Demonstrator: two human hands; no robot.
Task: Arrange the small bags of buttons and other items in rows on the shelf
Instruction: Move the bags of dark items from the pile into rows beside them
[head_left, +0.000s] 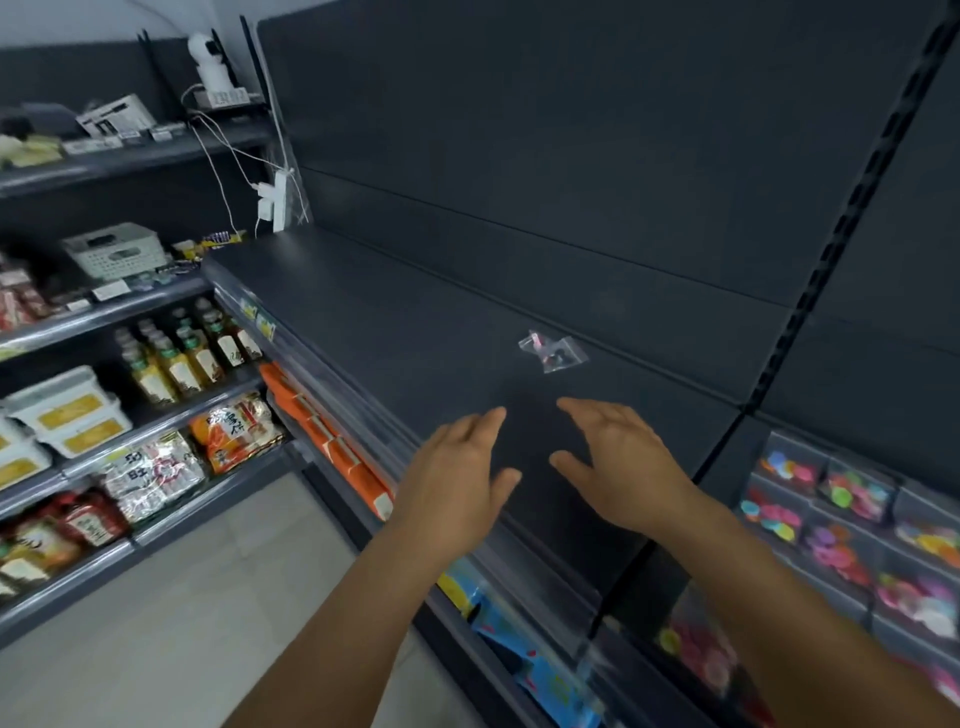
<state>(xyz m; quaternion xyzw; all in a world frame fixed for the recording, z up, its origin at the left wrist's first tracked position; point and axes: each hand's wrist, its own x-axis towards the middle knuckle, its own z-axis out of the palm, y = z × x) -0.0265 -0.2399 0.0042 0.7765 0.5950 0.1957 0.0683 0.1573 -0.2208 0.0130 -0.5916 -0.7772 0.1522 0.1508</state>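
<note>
One small clear bag (552, 351) with a pink item and dark pieces inside lies on the dark grey shelf (395, 332), near its back wall. My left hand (457, 473) hovers over the shelf's front part, fingers straight, holding nothing. My right hand (618, 462) is beside it, fingers spread and empty, a short way in front of the bag. Neither hand touches the bag.
Rows of small bags with coloured buttons (841, 514) fill the neighbouring shelf at right. Orange packs (332, 441) and blue packets (524, 654) sit on lower shelves. A side rack at left holds bottles (182, 353), tubs and snack packs. A white power strip (275, 200) hangs at the corner.
</note>
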